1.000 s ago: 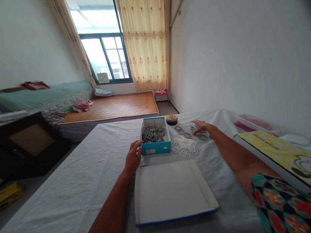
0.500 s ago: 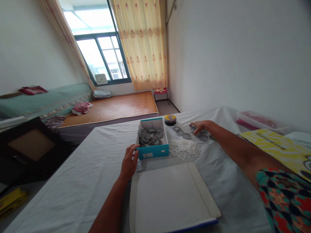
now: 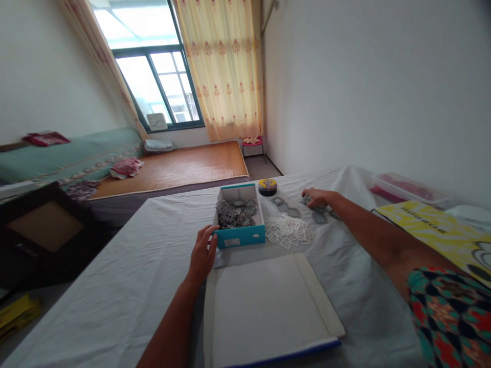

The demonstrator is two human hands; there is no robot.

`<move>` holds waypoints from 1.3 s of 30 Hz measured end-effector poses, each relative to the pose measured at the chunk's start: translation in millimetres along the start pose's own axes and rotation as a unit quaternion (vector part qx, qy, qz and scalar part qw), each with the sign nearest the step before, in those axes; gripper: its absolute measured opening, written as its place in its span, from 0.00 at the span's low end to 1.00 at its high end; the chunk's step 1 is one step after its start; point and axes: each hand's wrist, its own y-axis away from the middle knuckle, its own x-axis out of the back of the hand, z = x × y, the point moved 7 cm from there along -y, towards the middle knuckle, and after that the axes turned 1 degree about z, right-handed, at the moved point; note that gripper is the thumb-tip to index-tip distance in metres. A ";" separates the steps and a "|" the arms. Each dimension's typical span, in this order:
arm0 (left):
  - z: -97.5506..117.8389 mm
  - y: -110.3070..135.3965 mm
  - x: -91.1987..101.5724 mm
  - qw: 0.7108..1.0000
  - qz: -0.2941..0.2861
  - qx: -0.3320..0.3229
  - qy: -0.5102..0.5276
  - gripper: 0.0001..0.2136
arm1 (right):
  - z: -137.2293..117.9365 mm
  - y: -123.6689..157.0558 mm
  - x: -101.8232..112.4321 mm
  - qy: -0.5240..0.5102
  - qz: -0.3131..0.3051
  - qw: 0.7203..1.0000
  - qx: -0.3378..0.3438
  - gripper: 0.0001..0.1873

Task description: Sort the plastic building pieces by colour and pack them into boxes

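Note:
My left hand (image 3: 202,251) is closed on the near left corner of a blue shoebox-like box (image 3: 241,237), thumb and fingers at its wall. Inside the box lies a heap of grey toothed plastic pieces (image 3: 233,212). Right of the box, my right hand (image 3: 320,197) reaches over more flat grey pieces (image 3: 319,216), fingers bent down and closed around one at the fingertips. The hand partly hides that piece. Between the hands, beside the box, lies a pile of small white square frames (image 3: 289,230).
A round tin (image 3: 267,187) with a yellow lid stands behind the pile. Nearest me lies a large white box lid (image 3: 272,312) with a blue edge. A yellow printed board (image 3: 433,227) and a clear plastic container (image 3: 408,190) are at the right, by the wall.
My right hand's fingers have drawn slightly closer together over the grey pieces. My left hand stays on the box corner. The view has shifted slightly.

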 end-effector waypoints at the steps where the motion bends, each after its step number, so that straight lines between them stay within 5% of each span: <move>1: -0.4 0.2 -0.1 1.000 0.000 -0.001 0.000 0.15 | 1.4 1.4 1.8 -0.004 0.000 1.000 0.000 0.33; 12: 1.6 0.0 -0.8 1.000 0.003 -0.006 0.013 0.15 | -7.7 26.4 -3.7 -0.030 0.090 0.995 0.019 0.33; 17: 3.2 -0.2 -1.2 1.000 0.003 -0.008 0.019 0.15 | -23.2 39.5 23.2 -0.098 0.179 0.979 -0.003 0.31; 20: 4.6 -0.4 -0.8 1.000 0.006 -0.008 0.017 0.14 | -79.5 43.0 61.4 -0.193 0.239 0.950 0.053 0.33; 24: 4.8 0.2 -0.6 1.000 0.006 -0.007 0.021 0.14 | -207.9 43.9 95.3 -0.260 0.255 0.908 0.205 0.35; 26: 4.1 1.0 -1.0 1.000 0.003 -0.006 0.023 0.14 | -268.2 38.6 85.4 -0.203 0.189 0.931 0.236 0.37; 29: 3.3 1.9 -0.9 1.000 0.001 -0.006 0.020 0.14 | -325.3 33.2 56.0 -0.074 0.130 0.959 0.240 0.37; 33: 3.8 2.3 -0.5 1.000 0.000 -0.006 0.014 0.14 | -360.8 37.0 17.2 0.003 0.064 0.942 0.330 0.23; 35: 5.3 2.2 -0.2 1.000 -0.001 -0.009 0.013 0.14 | -354.5 32.0 5.4 0.031 0.023 0.956 0.291 0.22; 39: 7.2 1.6 0.0 1.000 -0.006 -0.010 0.014 0.14 | -311.4 28.3 26.0 -0.024 0.135 0.963 0.231 0.17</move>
